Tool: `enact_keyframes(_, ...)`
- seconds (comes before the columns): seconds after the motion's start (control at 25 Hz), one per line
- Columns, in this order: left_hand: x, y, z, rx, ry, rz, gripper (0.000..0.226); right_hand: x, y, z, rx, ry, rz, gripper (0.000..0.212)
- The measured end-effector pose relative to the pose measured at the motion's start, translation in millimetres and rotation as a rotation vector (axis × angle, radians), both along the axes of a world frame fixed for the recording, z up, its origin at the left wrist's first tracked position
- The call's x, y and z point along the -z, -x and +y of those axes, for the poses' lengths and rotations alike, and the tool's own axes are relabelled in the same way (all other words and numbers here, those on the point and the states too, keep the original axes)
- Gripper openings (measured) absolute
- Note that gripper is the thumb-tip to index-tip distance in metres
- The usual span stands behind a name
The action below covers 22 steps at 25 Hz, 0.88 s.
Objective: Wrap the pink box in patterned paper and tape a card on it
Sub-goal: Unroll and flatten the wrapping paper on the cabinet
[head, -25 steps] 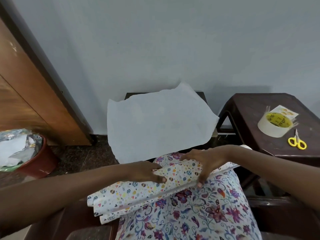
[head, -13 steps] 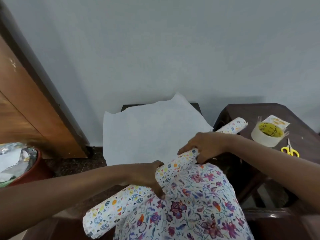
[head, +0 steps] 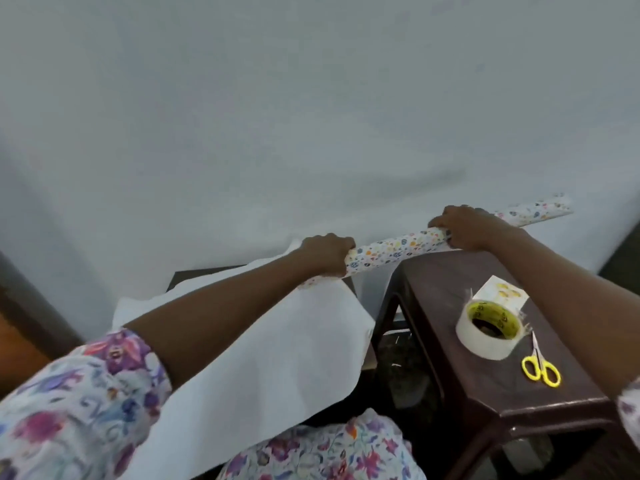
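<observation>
Lifted off your lap since a second ago: patterned paper roll [head: 398,249] is out at arm's length now.
Your left hand [head: 325,252] and right hand [head: 464,226] both have fingers curled round it, spaced apart, probably to keep it rolled and level above the white sheet [head: 270,358]. Tape roll [head: 488,329], card [head: 502,292] and scissors [head: 540,367] wait on the table [head: 433,299] by your right arm. Pink box isn't in view.
</observation>
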State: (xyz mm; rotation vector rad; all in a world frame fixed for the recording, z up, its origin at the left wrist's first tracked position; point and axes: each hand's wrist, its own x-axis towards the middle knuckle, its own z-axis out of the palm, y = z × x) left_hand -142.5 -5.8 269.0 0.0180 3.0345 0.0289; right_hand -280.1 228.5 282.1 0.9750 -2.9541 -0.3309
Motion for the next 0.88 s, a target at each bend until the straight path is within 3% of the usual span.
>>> enact_keyframes(0.24, 56, 115, 45, 0.1, -0.06, 0.055, 0.045, 78, 73, 69, 0.325, -0.124, -0.002, 0.04)
enact_keyframes(0.44, 106, 153, 58, 0.151, 0.061, 0.032, 0.051, 128, 87, 77, 0.382, -0.127, 0.035, 0.04)
enact_keyframes(0.68, 107, 135, 24, 0.156, -0.013, 0.239, 0.06, 113, 81, 59, 0.473, -0.177, -0.027, 0.069)
enact_keyframes(0.8, 94, 96, -27, 0.038, -0.095, 0.364, 0.055, 95, 59, 26, 0.386, -0.094, 0.033, 0.059)
enact_keyframes(0.88, 92, 55, -74, -0.072, -0.122, 0.378, 0.054, 93, 38, -12, 0.311, 0.119, 0.025, 0.05)
